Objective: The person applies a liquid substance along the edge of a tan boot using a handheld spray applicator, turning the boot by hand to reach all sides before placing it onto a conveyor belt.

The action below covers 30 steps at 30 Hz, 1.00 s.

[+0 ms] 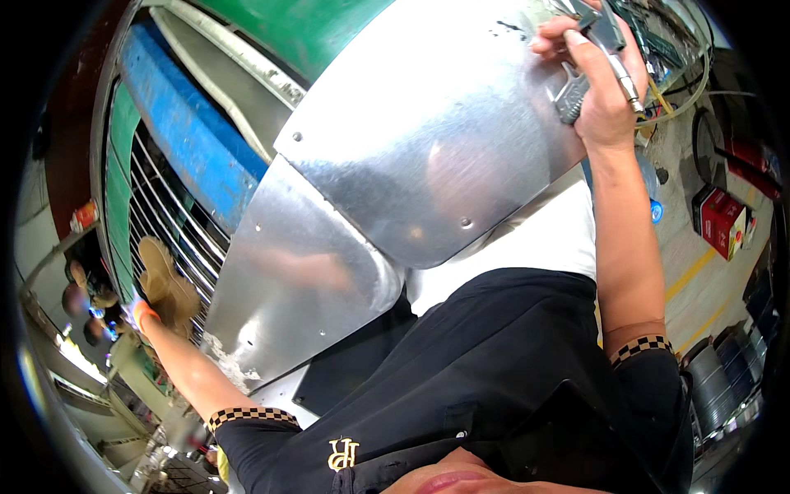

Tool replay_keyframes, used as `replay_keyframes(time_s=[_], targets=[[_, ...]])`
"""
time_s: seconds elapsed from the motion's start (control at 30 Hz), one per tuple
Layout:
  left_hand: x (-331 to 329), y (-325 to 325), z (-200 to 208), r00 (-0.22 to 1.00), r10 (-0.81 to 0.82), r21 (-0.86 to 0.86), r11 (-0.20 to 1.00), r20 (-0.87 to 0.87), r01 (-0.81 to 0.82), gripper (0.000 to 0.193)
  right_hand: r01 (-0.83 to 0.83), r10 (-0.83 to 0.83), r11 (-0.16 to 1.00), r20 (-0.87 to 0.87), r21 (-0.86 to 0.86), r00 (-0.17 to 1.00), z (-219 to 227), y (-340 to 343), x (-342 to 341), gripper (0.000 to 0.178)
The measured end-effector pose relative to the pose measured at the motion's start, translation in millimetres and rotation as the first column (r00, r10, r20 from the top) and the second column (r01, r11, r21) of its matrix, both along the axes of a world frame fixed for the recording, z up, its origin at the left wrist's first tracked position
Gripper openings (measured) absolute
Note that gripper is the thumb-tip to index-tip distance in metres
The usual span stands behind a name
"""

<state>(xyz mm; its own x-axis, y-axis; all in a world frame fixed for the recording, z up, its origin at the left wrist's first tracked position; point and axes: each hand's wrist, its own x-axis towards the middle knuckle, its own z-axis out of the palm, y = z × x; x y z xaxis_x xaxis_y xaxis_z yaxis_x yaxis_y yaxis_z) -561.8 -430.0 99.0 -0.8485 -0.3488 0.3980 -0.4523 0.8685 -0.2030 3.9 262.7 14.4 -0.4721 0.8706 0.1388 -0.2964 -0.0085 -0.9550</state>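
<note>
At the upper right, my right hand (607, 90) is closed round a silver gun-shaped tool (606, 31) with a metal fitting at its end. A grey ribbed piece (569, 97) shows beside the palm; whether it belongs to the tool I cannot tell. Both are above a shiny metal-covered table (395, 156). My left arm stretches out to the far left. There my left hand (138, 313), with orange at the wrist, is beside tan shoe-shaped pieces (164, 280) on a metal-bar rack (177, 210). Its fingers are small and blurred.
A second metal panel (296, 272) adjoins the table at left. Behind it are a blue worn guard (185, 123) and a green surface (296, 29). Tools and hoses (658, 49) crowd the upper right. A red box (720, 221) stands on the floor. Other people (92, 317) are at far left.
</note>
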Motion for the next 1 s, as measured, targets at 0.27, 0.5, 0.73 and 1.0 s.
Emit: replay_keyframes(time_s=[0.27, 0.5, 0.73, 1.0], targets=[[20, -87, -16, 1.000, -0.012, 0.642, 0.767, -0.006, 0.013, 0.104, 0.010, -0.005, 0.994, 0.045, -0.104, 0.999, -13, 6, 3, 0.026], [125, -4, -18, 0.899, -0.266, 0.519, 0.744, -0.349, 0.422, 0.058, -0.053, 0.040, 0.974, 0.061, 0.220, 0.997, -14, 9, 3, 0.037], [337, 45, -59, 0.654, -0.239, 0.626, 0.189, -0.718, 0.757, 0.028, 0.005, -0.006, 1.000, -0.015, -0.031, 1.000, -8, 4, 5, 0.035], [515, 133, -19, 0.458, -0.887, 0.870, 0.268, 0.056, 0.413, 0.049, -0.039, 0.038, 0.999, -0.046, -0.024, 0.998, -11, 5, 7, 0.039]])
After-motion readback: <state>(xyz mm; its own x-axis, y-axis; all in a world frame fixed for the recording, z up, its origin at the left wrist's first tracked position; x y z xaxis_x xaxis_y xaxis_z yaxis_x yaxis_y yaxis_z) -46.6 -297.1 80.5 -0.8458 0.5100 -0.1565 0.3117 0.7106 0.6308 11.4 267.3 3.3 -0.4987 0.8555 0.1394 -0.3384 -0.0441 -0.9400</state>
